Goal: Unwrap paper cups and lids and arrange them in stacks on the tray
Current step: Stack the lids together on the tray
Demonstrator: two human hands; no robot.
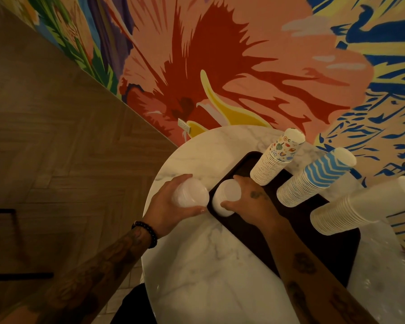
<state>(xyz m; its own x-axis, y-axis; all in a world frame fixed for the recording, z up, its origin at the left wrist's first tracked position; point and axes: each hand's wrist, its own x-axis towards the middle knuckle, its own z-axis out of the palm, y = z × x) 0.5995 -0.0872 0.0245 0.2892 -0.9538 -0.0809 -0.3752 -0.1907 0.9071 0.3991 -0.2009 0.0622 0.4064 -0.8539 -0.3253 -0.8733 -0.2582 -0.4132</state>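
Surface: a round white marble table top is seen from above, and a dark rectangular tray lies on its right half.
Tray contents: three tall stacks of upturned paper cups are lined along the far side, and one stack of lids stands at the left corner.
Patterned stack: white paper cups printed with small coloured doodles are nested at the tray's far left.
Middle stack: paper cups with blue and white zigzag bands are nested just beside the patterned stack, apart from it.
Right stack: plain white paper cups are nested at the right end of the row.
Lids on tray: a short stack of round white plastic lids is held at the tray's left corner.
Right hand: its fingers and thumb are curled round the lids on the tray.
Lids off tray: a second stack of white plastic lids is held over the surface, just beside the tray's left edge.
Left hand: its fingers and thumb are wrapped round the second stack; a dark beaded bracelet is worn at the wrist.
Backdrop: a painted floral wall is seen behind the surface.
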